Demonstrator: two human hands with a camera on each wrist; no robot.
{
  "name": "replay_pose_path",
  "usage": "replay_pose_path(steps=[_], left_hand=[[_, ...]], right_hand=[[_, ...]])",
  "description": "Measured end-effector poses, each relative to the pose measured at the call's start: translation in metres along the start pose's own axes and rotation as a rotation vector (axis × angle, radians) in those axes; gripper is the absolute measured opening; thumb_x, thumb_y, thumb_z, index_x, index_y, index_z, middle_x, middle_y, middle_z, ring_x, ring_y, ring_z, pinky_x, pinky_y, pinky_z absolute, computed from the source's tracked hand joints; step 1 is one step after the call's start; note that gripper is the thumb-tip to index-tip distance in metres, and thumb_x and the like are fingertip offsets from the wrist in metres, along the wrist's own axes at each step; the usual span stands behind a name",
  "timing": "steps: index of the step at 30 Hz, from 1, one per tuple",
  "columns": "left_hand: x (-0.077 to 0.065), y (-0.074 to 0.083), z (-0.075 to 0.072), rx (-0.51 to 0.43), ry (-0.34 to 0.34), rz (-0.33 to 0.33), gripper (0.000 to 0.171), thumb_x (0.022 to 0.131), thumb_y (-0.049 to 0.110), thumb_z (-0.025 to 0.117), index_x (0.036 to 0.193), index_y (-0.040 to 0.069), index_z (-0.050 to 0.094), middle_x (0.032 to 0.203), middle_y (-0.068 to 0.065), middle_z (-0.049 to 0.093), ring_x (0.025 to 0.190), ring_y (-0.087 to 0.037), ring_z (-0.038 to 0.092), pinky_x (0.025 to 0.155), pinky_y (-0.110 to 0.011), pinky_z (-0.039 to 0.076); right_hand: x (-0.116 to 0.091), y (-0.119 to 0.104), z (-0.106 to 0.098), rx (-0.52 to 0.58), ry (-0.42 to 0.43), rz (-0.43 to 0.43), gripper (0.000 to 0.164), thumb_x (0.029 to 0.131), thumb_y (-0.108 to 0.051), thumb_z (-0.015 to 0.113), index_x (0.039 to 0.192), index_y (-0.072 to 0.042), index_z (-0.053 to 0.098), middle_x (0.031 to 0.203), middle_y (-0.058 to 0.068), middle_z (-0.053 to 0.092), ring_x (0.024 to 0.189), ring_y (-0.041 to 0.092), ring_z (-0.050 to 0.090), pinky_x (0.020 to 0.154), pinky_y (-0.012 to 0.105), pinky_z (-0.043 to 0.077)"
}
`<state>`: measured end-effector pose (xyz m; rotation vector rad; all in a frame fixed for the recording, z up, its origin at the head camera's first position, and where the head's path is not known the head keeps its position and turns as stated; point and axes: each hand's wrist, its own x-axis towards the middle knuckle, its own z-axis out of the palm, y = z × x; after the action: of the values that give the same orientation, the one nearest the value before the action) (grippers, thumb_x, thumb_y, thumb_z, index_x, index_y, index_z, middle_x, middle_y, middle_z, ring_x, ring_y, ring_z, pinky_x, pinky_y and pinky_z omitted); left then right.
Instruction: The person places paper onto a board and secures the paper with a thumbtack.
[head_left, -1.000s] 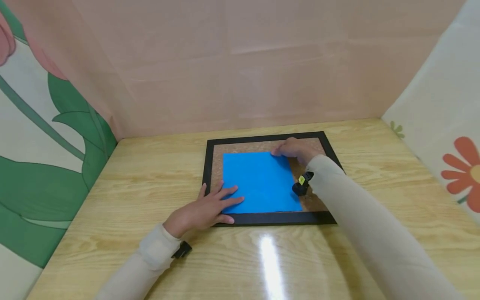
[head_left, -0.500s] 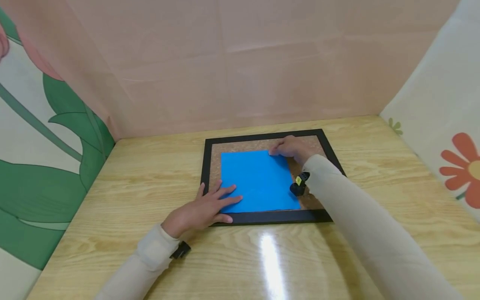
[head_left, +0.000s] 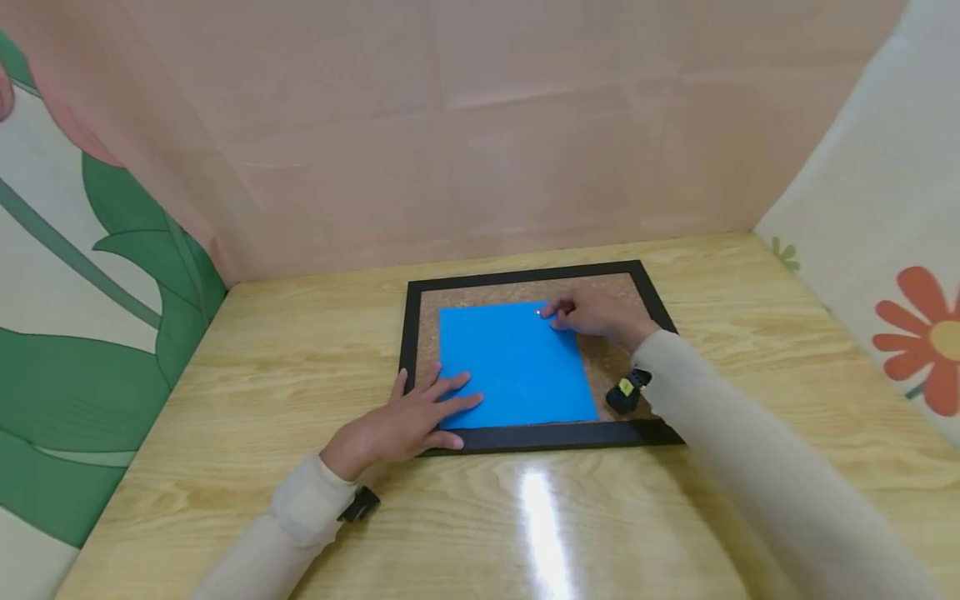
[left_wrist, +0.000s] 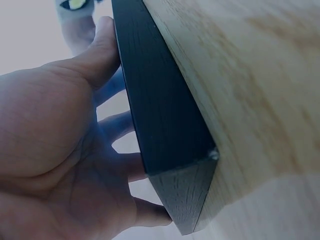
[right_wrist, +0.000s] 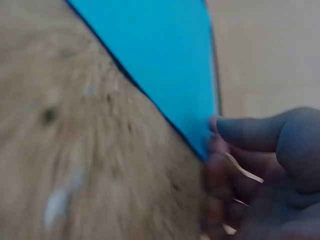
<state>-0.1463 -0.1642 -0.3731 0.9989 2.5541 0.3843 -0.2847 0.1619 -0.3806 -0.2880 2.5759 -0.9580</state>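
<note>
A blue sheet of paper (head_left: 510, 367) lies on a cork board (head_left: 611, 367) with a black frame (head_left: 555, 437). My left hand (head_left: 408, 421) rests spread over the sheet's near left corner and the frame; the left wrist view shows its palm beside the frame's outer edge (left_wrist: 155, 100). At the sheet's far right corner my right hand (head_left: 596, 315) hovers with loosely bent fingers, index and thumb apart. Just left of its index fingertip a small shiny spot (head_left: 537, 312) shows on the blue, too small to identify. The right wrist view is blurred; the thumb (right_wrist: 250, 132) is near the paper's corner.
The board lies on a wood-grain table (head_left: 300, 350). A pink sheet (head_left: 480, 133) hangs behind it, with a leaf-patterned panel (head_left: 67, 383) at left and a flower-patterned one (head_left: 862, 217) at right.
My right hand has shifted right and slightly toward me from the sheet's far corner, its fingers parting and the shiny spot coming into view. The left hand holds its place on the paper.
</note>
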Motion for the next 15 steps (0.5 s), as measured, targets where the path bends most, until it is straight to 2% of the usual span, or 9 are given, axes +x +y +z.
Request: replay_pose_path(steps=[3,5,8,10,15], left_hand=[[0.000,0.000,0.000,0.001,0.001,0.006,0.061,0.101,0.042,0.051,0.157,0.027,0.032,0.169,-0.007,0.013,0.154,-0.044,-0.002,0.114,-0.076,-0.001],[-0.001,0.000,0.000,0.002,0.002,0.007,0.061,0.101,0.042,0.051,0.157,0.027,0.032,0.169,-0.007,0.013,0.154,-0.044,-0.002,0.114,-0.076,-0.001],[-0.002,-0.001,0.000,0.000,0.003,0.004,0.061,0.101,0.042,0.051,0.157,0.027,0.032,0.169,-0.007,0.013,0.154,-0.044,-0.002,0.113,-0.076,-0.002],[-0.003,-0.002,0.000,-0.002,0.005,0.001,0.061,0.101,0.042,0.052,0.157,0.027,0.032,0.169,-0.007,0.013,0.154,-0.044,-0.002,0.114,-0.076,-0.002],[-0.005,-0.004,0.000,-0.011,0.011,0.002,0.061,0.101,0.042,0.051,0.157,0.026,0.032,0.169,-0.007,0.012,0.154,-0.043,-0.003,0.114,-0.076,-0.002]], right_hand=[[-0.027,0.005,-0.005,-0.062,-0.052,-0.098,0.029,0.106,-0.020,0.049,0.129,-0.016,0.066,0.141,0.015,0.058,0.132,0.038,0.050,0.109,0.057,0.041],[-0.047,0.008,-0.007,-0.094,-0.068,-0.181,0.030,0.106,-0.021,0.049,0.130,-0.013,0.066,0.140,0.017,0.059,0.131,0.039,0.052,0.106,0.057,0.044],[-0.079,0.009,-0.006,-0.151,-0.063,-0.256,0.036,0.107,-0.027,0.047,0.134,-0.010,0.062,0.139,0.017,0.060,0.129,0.038,0.055,0.103,0.057,0.046],[-0.098,0.012,-0.005,-0.241,-0.018,-0.297,0.039,0.108,-0.030,0.044,0.135,-0.009,0.061,0.138,0.016,0.061,0.128,0.039,0.055,0.102,0.059,0.045],[-0.138,0.020,0.002,-0.601,0.205,-0.268,0.044,0.106,-0.044,0.043,0.135,-0.017,0.062,0.141,0.015,0.057,0.135,0.042,0.046,0.106,0.067,0.032]])
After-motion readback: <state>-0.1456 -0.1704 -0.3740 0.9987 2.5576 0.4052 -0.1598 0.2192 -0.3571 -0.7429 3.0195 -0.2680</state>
